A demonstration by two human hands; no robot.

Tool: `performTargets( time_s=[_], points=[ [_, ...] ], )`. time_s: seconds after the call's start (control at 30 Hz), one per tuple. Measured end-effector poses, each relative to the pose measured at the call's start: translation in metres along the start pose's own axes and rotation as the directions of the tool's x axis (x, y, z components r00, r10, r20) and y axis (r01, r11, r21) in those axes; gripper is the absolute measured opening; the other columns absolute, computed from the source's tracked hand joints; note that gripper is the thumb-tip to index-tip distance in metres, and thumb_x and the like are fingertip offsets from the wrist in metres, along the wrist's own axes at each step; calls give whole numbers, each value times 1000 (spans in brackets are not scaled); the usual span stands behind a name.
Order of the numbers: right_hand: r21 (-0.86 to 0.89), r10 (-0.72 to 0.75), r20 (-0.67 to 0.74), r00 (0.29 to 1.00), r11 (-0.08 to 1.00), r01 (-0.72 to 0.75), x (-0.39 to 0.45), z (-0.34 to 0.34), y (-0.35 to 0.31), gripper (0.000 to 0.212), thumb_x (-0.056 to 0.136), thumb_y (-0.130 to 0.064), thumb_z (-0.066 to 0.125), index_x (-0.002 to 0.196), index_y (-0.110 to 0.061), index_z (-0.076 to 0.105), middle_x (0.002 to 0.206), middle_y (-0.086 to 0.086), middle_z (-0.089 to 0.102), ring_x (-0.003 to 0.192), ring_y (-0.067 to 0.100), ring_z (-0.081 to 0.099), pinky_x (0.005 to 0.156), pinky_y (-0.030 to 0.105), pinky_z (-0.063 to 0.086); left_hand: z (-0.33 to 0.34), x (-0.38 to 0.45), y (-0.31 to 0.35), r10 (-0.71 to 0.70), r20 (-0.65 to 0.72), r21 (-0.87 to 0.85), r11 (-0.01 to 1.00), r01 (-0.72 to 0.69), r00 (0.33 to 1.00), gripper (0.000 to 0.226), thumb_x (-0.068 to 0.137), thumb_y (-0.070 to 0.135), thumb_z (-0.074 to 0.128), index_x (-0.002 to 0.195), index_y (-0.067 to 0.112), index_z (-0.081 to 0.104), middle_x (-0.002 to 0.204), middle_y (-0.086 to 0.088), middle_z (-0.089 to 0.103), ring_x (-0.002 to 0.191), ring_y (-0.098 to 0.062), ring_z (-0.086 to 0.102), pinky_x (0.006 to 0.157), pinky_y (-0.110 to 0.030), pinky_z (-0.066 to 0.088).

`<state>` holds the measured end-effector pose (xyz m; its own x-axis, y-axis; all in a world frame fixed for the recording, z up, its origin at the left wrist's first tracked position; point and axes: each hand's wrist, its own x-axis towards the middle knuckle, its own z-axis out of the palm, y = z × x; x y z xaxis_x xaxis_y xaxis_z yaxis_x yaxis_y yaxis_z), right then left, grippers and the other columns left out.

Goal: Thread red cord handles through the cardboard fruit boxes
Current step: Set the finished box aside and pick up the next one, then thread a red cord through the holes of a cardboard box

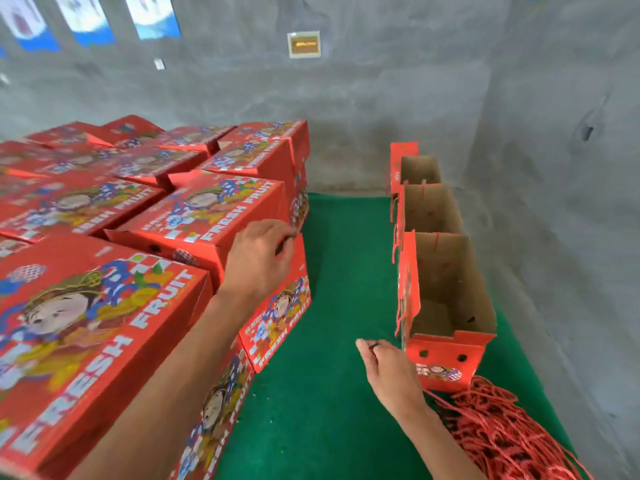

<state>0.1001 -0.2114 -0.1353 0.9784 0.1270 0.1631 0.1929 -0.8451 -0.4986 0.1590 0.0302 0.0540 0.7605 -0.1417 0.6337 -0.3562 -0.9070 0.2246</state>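
A big stack of red "FRESH FRUIT" cardboard boxes (204, 216) fills the left. My left hand (263, 258) rests its curled fingers on the right edge of one box in the stack, by a side flap (280, 317) that hangs down. My right hand (388, 372) hovers over the green mat and pinches a red cord (436, 398) that trails down to a heap of red cords (502, 431) at the lower right. Three open boxes (446, 299) stand in a row on the right, brown insides showing, with cords dangling along their left sides.
A green mat (332, 341) covers the floor between the stack and the open boxes. Grey concrete walls close the space behind and on the right. The nearest open box shows two punched holes (443, 355) in its front flap.
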Motion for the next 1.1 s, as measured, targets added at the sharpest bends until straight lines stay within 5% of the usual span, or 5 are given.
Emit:
performTargets(
  time_s=[0.2,0.3,0.47,0.8,1.1],
  points=[
    [58,-163,-30,986,985,165,45,5,-79,48,112,-42,26,115,-16,66,113,1,61,104,22,59,96,40,48,-108,-36,-63,-500,-30,358,803,476,866,41,93,41,61,126,18,65,132,-12,63,125,-37,53,107,-49,39],
    [397,-253,-28,967,885,243,63,9,-148,39,113,-29,35,84,-12,56,86,2,51,76,19,50,77,46,47,-158,-58,-87,-724,-22,472,600,646,689,57,91,57,55,134,20,56,142,-14,54,134,-39,45,112,-54,31],
    [643,-275,-15,961,734,220,78,16,-251,42,113,-31,33,75,-17,42,77,0,45,69,12,41,64,27,30,-218,-100,-125,-882,-137,395,369,841,451,63,95,58,52,140,15,47,150,-16,43,144,-40,28,115,-70,16],
    [800,-188,98,977,600,36,85,23,-281,36,111,-45,33,96,-23,57,87,6,70,66,16,74,53,29,57,-241,-174,-179,-972,-203,-26,127,992,119,105,86,61,63,155,3,10,158,-27,20,145,-49,25,118,-61,27],
    [909,-159,-149,976,367,199,76,1,-281,45,106,-58,34,92,-21,56,74,6,69,61,20,68,54,29,54,-262,-163,-154,-871,-464,-292,321,901,160,69,83,55,69,135,16,45,138,-14,41,110,-35,57,103,-51,48]
  ],
)
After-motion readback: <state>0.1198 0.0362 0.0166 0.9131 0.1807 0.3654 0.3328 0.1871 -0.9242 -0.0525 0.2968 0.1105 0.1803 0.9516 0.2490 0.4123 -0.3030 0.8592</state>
